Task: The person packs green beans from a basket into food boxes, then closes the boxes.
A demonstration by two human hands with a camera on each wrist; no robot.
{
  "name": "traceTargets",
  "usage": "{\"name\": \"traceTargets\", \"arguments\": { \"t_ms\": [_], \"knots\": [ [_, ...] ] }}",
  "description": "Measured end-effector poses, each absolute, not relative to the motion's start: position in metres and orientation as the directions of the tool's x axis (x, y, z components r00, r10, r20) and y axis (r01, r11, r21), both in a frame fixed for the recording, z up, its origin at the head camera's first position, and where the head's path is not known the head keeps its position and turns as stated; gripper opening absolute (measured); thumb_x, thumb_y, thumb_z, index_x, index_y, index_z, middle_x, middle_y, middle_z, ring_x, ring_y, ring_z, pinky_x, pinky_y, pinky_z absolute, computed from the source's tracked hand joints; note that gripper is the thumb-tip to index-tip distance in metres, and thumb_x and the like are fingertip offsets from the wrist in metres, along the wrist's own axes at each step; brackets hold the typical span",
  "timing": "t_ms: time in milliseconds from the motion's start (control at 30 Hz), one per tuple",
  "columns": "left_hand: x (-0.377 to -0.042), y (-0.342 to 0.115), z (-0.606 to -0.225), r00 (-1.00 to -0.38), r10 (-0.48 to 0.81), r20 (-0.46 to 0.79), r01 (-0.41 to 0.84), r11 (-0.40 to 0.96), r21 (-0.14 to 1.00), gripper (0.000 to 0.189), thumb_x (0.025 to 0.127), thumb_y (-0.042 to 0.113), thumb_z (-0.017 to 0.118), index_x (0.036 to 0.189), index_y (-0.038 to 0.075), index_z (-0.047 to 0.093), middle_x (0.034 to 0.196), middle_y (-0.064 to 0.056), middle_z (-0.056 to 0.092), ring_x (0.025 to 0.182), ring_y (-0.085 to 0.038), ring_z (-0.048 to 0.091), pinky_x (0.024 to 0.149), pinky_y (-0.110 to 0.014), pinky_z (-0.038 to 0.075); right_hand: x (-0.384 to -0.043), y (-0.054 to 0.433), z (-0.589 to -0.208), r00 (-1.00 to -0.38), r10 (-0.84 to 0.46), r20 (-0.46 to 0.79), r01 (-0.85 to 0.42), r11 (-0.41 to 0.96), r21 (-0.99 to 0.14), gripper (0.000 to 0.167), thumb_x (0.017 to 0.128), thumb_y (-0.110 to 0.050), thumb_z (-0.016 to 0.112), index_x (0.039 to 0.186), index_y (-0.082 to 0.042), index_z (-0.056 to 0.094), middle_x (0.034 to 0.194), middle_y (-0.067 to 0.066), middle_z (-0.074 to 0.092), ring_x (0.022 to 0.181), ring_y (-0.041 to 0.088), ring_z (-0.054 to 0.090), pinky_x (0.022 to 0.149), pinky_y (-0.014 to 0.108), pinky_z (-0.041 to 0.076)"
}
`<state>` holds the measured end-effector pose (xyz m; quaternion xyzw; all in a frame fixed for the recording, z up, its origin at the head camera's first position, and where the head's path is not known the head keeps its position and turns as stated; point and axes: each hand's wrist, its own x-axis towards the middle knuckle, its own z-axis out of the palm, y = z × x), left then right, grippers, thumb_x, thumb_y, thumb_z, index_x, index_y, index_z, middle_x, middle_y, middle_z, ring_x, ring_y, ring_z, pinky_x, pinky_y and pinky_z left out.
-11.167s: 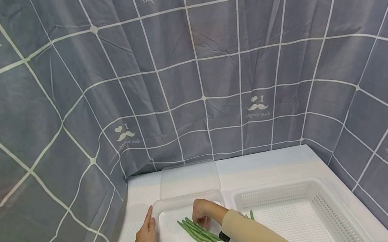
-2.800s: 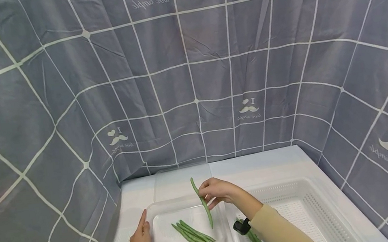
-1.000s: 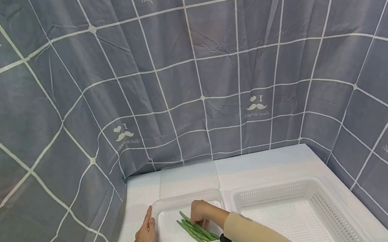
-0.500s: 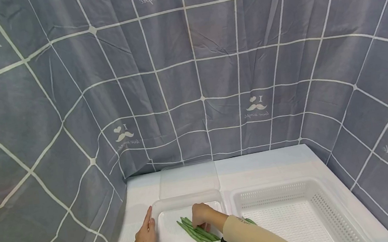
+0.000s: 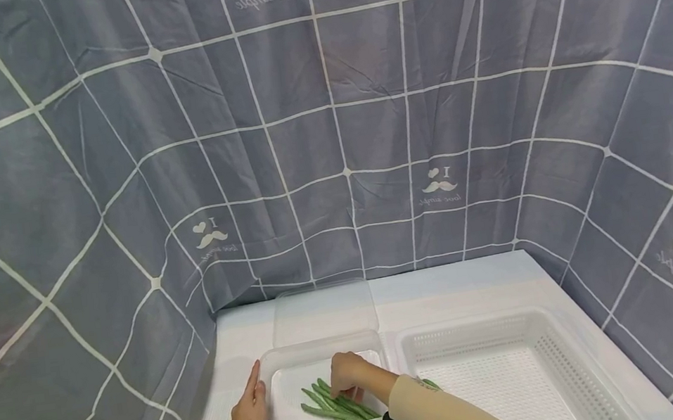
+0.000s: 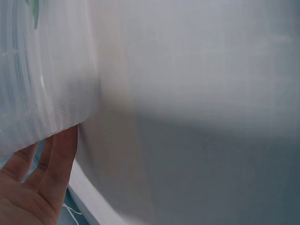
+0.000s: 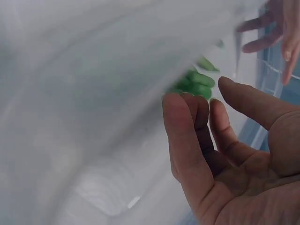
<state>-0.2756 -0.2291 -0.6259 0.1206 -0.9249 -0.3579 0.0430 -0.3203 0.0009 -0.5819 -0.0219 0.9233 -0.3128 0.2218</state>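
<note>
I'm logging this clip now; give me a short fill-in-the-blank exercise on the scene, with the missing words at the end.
1. The beans by the person's right hand are colored ____.
2. The hand touching the outside of the clear container is the person's ____ one.
3. In the head view, the perforated basket is to the ____ of the container.
4. The flat clear panel lies on a table colored ____.

Missing words: green; left; right; white

1. The right hand (image 5: pixel 349 373) is down in the box (image 5: pixel 323 347) at the beans (image 5: pixel 337 407); 2.8 s ago it held one bean above the box.
2. That bean now seems to lie with the rest, though the hand partly hides them.
3. Their ends fan wider than half a second ago.
</note>
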Motion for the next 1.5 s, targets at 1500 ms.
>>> {"name": "traceTargets", "arguments": {
  "t_ms": [1500],
  "knots": [
    [-0.28, -0.229, -0.627, -0.966, -0.254, -0.044, -0.218, 0.714, 0.665, 0.054, 0.116, 0.037, 0.032, 0.168, 0.023, 0.032, 0.152, -0.03, 0.052, 0.134, -0.064, 0.052, 0.103, -0.081, 0.044, -0.313, 0.164, -0.506, -0.888, -0.356, -0.291, 0.199, 0.273, -0.941, 0.031, 0.105, -0.028, 0.064, 0.117, 0.0, 0.069, 0.094, 0.01, 0.074, 0.081, 0.017, 0.076, 0.076, 0.037, 0.067]
  ]
}}
